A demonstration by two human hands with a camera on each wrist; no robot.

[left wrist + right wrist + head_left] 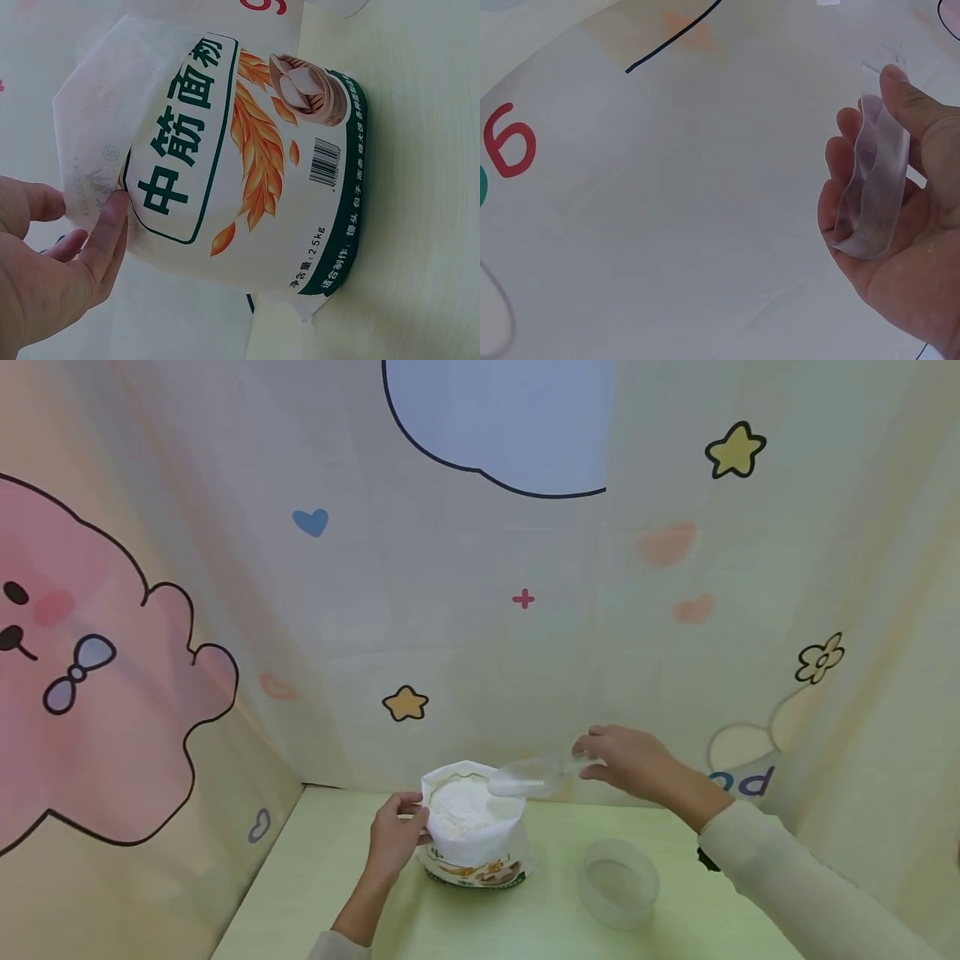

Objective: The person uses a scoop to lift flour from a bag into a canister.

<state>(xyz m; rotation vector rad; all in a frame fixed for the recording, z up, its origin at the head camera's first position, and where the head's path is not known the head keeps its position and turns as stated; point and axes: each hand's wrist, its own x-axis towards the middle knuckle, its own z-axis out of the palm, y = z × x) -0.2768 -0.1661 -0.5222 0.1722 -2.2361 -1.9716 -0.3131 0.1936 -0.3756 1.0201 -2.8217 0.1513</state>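
A white flour bag (pixel 480 852) with its top folded outward stands upright on the table, and white flour (pixel 461 802) shows in its mouth. At the bag's left rim, my left hand (pixel 396 835) pinches the folded edge; the left wrist view shows the printed side of the bag (pixel 247 172) with wheat ears and a barcode. My right hand (pixel 630 762) grips the handle of a clear plastic scoop (pixel 528 777), whose blade reaches over the right rim of the bag. In the right wrist view the scoop's handle (pixel 877 180) lies between thumb and curled fingers.
A round translucent bowl (pixel 618 883) stands on the pale green table (pixel 555 910), right of the bag. A small dark object (pixel 707 859) shows partly behind my right sleeve. Behind the table hangs a printed curtain (pixel 465 635).
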